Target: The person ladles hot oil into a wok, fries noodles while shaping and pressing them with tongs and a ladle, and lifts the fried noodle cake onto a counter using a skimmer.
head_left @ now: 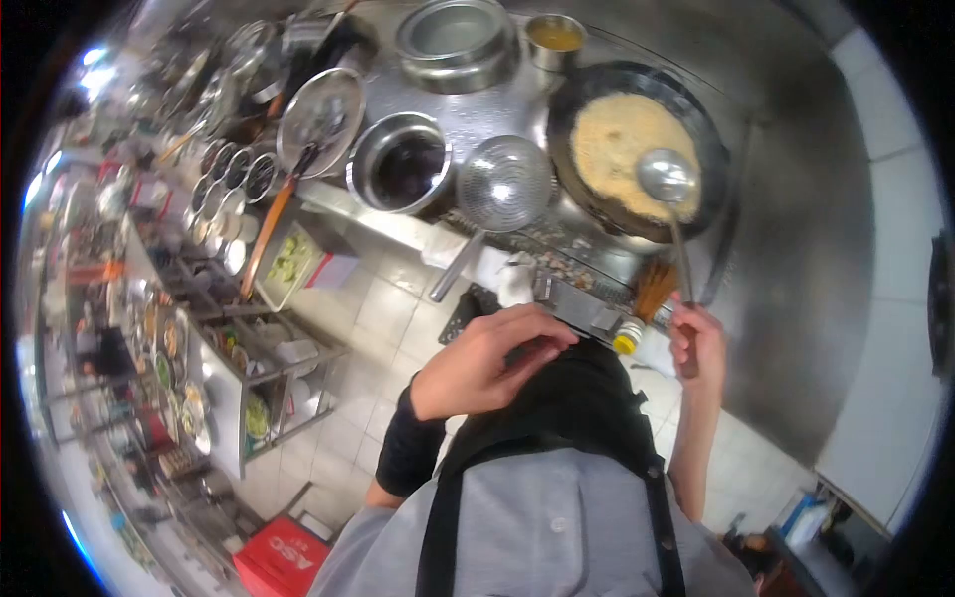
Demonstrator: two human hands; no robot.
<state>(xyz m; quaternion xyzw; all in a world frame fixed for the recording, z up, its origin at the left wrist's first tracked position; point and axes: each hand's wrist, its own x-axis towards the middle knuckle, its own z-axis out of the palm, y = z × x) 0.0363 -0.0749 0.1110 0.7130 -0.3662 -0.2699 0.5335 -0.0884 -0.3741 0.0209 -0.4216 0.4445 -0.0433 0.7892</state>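
Observation:
My right hand (699, 348) grips the long handle of a metal ladle (668, 177). The ladle's bowl rests at the right side of a pale, foamy yellow food (619, 139) inside a dark wok (712, 159). In front of my apron hangs my left hand (489, 363), its fingers stretched out and the thumb a little apart, with nothing visible in it. Beyond that hand a perforated strainer (504, 184) lies on the stove edge, its handle pointing toward me. A yellow-capped bottle (629, 336) stands between my hands, beside a bamboo brush (655, 289).
A pot of dark liquid (400, 164) and a larger metal pot (455, 45) stand left of the wok. Behind it is a cup of yellow liquid (555, 40). A mesh skimmer (321, 121) lies farther left. A steel wall (806, 249) bounds the right side.

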